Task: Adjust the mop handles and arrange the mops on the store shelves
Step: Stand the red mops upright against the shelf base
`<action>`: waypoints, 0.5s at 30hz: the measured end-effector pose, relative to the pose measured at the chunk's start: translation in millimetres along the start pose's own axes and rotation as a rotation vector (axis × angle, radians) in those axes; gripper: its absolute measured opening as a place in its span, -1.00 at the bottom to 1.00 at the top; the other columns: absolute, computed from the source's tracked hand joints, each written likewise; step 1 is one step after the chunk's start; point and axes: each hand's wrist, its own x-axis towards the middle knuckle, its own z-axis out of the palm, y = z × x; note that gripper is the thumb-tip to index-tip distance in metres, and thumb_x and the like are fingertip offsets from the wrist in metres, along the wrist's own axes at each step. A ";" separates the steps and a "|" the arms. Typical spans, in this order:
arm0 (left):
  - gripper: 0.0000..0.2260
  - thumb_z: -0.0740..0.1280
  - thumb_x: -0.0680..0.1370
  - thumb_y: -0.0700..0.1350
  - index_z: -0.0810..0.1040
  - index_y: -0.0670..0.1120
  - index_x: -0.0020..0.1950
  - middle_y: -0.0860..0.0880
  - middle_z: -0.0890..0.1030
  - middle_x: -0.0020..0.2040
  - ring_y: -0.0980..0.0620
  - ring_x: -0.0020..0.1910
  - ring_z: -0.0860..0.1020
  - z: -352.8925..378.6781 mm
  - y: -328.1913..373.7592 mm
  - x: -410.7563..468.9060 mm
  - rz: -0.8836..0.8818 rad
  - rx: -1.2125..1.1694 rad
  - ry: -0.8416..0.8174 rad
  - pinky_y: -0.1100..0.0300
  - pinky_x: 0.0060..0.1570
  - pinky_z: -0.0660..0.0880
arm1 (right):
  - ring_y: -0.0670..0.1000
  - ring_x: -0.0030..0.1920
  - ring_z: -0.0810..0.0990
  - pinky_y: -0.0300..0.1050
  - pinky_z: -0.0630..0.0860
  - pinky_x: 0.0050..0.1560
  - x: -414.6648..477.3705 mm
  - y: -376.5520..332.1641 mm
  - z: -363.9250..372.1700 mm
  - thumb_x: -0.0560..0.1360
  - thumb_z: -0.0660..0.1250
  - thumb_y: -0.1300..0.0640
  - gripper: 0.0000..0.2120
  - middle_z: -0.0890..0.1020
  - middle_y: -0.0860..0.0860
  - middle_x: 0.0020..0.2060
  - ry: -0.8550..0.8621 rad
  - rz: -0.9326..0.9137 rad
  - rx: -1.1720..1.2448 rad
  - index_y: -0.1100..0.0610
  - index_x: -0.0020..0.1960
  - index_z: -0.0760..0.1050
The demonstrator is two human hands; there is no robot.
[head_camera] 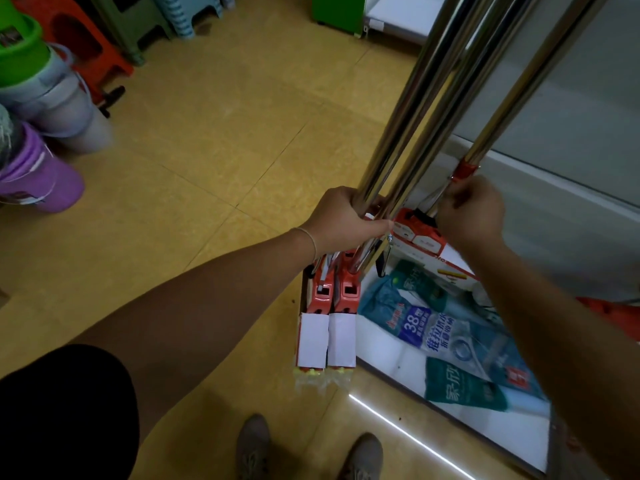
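Left hand [341,220]: fingers wrapped round bundled mop handles [412,109].
Right hand [472,211]: fingers curled on lone handle [516,98].
Around: buckets [45,98], refill packets [433,334].

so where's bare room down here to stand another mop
Widest free patch: the yellow tiled floor between the stacked plastic buckets and the orange mop heads in white sleeves. A bare strip of the low white shelf lies between those heads and the teal packets. Crowded: the shelf's far part, under packets and orange-and-white boxes.

Open floor [214,140] left of handles [415,116]
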 end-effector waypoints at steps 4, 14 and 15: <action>-0.66 0.53 0.29 0.12 0.70 -0.08 -0.08 -0.15 0.70 -0.04 0.06 -0.04 0.68 5.4 -4.6 1.0 0.000 0.044 -0.025 0.00 0.05 0.62 | -0.30 0.09 0.52 -0.51 0.41 -0.08 -30.7 -8.4 5.2 0.47 0.36 0.42 -0.51 0.55 -0.09 0.13 -0.743 -0.223 -0.011 0.03 0.29 0.43; -0.77 0.54 0.42 -0.01 0.70 -0.13 -0.04 0.00 0.71 -0.20 0.11 -0.20 0.68 -16.8 -7.7 -15.3 -0.017 0.089 -0.216 0.21 -0.06 0.62 | -0.01 0.17 0.49 -0.14 0.37 0.15 -43.9 -5.2 1.6 0.56 0.37 0.15 -0.70 0.52 -0.03 0.12 -0.828 -0.334 -0.273 0.07 0.28 0.44; -0.80 0.53 0.44 -0.02 0.69 -0.15 -0.11 0.00 0.69 -0.25 0.13 -0.27 0.67 -18.6 -8.1 -18.9 -0.012 0.096 -0.211 0.28 -0.17 0.60 | 0.00 0.17 0.50 -0.10 0.41 0.17 -45.0 -2.6 -0.5 0.55 0.39 0.11 -0.70 0.54 -0.02 0.12 -0.810 -0.346 -0.297 0.08 0.26 0.46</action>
